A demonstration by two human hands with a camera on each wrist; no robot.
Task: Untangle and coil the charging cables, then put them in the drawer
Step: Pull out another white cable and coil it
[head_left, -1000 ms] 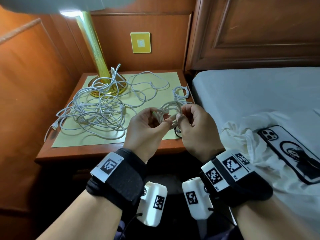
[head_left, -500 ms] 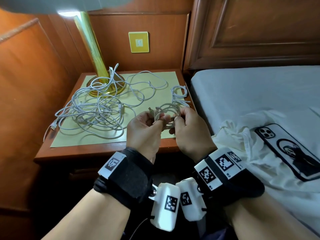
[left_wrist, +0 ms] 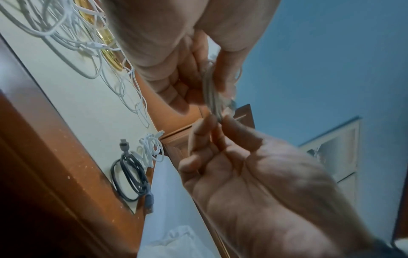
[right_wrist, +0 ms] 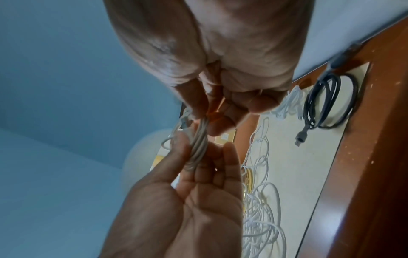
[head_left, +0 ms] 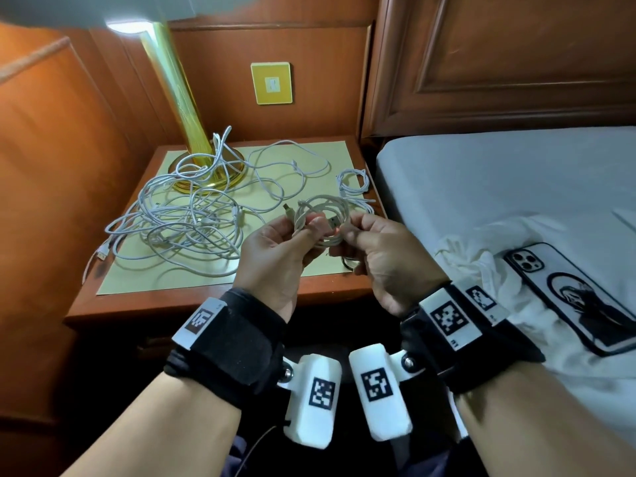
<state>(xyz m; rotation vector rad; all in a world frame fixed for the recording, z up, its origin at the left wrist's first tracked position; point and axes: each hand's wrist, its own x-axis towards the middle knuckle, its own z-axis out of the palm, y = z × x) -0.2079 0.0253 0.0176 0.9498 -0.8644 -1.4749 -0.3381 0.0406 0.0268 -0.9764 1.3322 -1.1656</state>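
Both hands are pinching a small coil of pale grey-white charging cable (head_left: 323,218), holding it up in the air above the front edge of the reddish wooden nightstand (head_left: 192,304). The left hand (head_left: 275,256) is gripping the coil's left side between thumb and curled fingers, while the right hand (head_left: 385,256) is pinching its right side, with a metal USB plug (head_left: 333,222) showing between the two thumbs. A tangled heap of white charging cables (head_left: 179,218) is lying on the pale yellow mat (head_left: 144,280), reaching onto the base of the brass lamp (head_left: 206,173). A small bundled white cable (head_left: 354,184) is sitting at the mat's right edge, and a coiled dark grey cable (left_wrist: 130,179) is lying just beside it near the front corner. A phone in a printed case (head_left: 571,294) is resting on white cloth on the bed.
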